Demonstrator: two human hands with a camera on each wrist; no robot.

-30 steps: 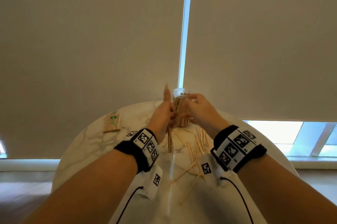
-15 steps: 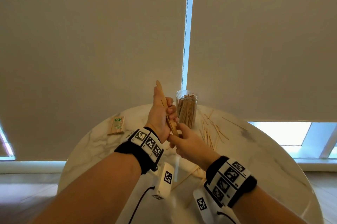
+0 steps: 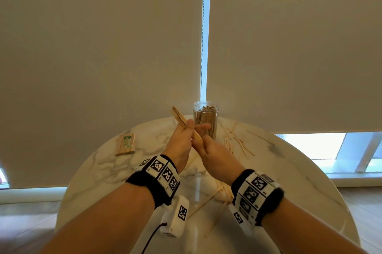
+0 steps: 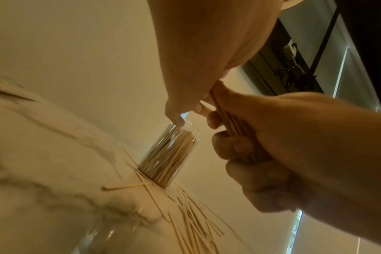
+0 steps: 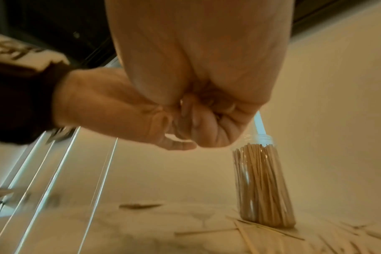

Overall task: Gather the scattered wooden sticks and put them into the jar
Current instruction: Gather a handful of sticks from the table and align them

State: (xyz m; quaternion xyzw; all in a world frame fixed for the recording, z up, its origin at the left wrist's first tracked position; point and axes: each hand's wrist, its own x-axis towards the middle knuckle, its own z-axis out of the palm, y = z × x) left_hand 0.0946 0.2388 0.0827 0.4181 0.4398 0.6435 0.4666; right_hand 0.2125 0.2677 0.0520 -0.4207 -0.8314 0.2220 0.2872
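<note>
Head view: jar (image 3: 205,121) upright on table (image 3: 107,171), mostly full. Left hand (image 3: 182,142) grips a bundle (image 3: 180,119); right hand (image 3: 208,150) pinches its lower end. Many sticks (image 3: 240,144) left scattered.

Readable text: none legible in any view.
Packet of sticks (image 3: 125,143), left of left hand (image 3: 180,143): green printed label, too small to read.
Wristbands (image 3: 163,173): black-and-white square coded markers only, no letters or numbers.
Sleeve (image 5: 22,49) in right wrist view: dark blurred marks on white, not decipherable.
</note>
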